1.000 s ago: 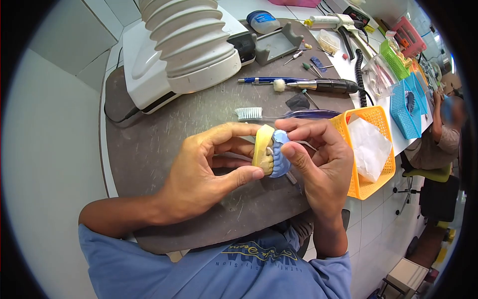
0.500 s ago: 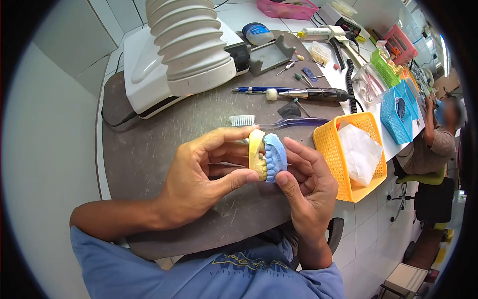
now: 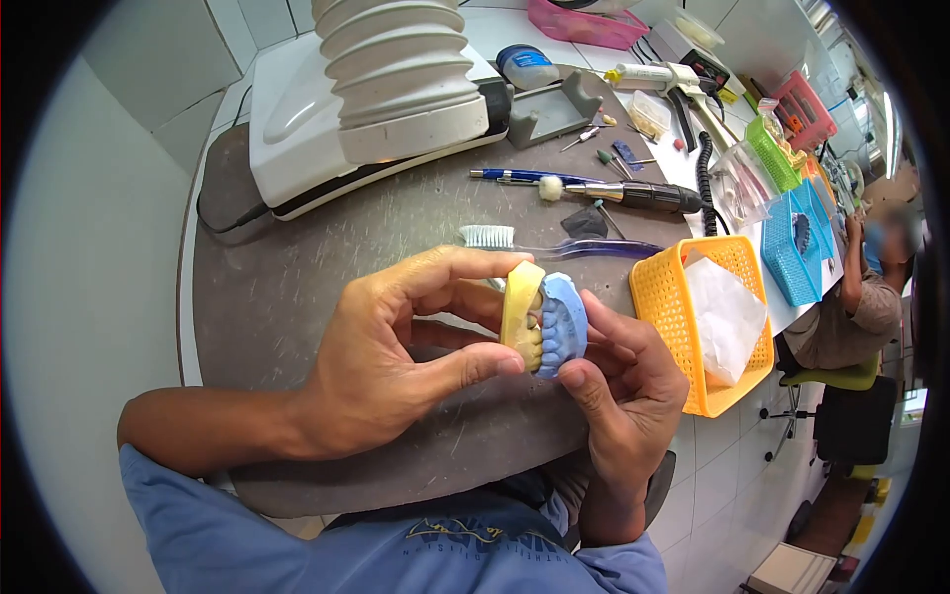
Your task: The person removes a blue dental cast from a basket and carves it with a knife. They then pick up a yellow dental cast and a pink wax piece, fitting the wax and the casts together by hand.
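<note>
While the two tooth rows are pressed face to face, the yellow cast (image 3: 521, 312) and the blue cast (image 3: 566, 322) stand on edge as one block, held in the air above the near part of the desk (image 3: 297, 287), just in front of the person's chest. The seam between them runs roughly up and down, leaning a little. The flat bases face outward, yellow to the left and blue to the right.

The left hand (image 3: 386, 346) is curled around the yellow cast, with the forefinger over its top edge and the thumb under its lower edge. The right hand (image 3: 623, 381) cups the blue cast from behind, its thumb at the bottom corner and its fingers spread across the back. Each cast lies directly inward from its own hand, so neither hand is nearer than the other, and the casts touch along the teeth.

Below the block, the scratched grey desk top lies bare out to its curved front edge. Just beyond the casts lies a toothbrush (image 3: 554, 243), and near the right hand stands an orange basket (image 3: 658, 287) holding white paper (image 3: 727, 317). Farther back lie a handpiece (image 3: 643, 196) and a blue pen (image 3: 515, 176), with a ribbed suction hood (image 3: 396, 59) behind them. Another person (image 3: 871, 297) sits well apart at the far right.
</note>
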A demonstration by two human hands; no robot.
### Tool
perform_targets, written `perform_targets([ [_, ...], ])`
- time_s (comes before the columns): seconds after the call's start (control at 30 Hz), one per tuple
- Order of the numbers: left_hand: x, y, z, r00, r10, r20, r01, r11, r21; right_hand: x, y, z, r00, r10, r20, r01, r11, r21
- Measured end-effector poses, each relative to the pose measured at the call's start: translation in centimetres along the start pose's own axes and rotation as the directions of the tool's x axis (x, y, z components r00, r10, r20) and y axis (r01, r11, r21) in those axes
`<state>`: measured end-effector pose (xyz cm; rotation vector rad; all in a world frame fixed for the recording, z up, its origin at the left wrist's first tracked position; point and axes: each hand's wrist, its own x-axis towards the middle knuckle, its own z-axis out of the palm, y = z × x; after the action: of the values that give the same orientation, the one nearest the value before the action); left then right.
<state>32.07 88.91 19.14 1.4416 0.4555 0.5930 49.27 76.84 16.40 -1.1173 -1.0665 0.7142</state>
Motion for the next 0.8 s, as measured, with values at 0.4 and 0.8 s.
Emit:
perform_targets([
  [0.4, 0.4, 0.1, -0.2, 0.988, -0.153, -0.008, 0.151, 0.98, -0.128, 0.2, -0.4, 0.0, 0.991, 0.136, 0.001, -0.135, 0.988, 0.08],
  [0.8, -0.1, -0.8, -0.5, 0.999, 0.054, -0.004, -0.054, 0.995, 0.085, 0.2, 0.4, -0.4, 0.996, 0.077, 0.054, -0.078, 0.997, 0.023],
])
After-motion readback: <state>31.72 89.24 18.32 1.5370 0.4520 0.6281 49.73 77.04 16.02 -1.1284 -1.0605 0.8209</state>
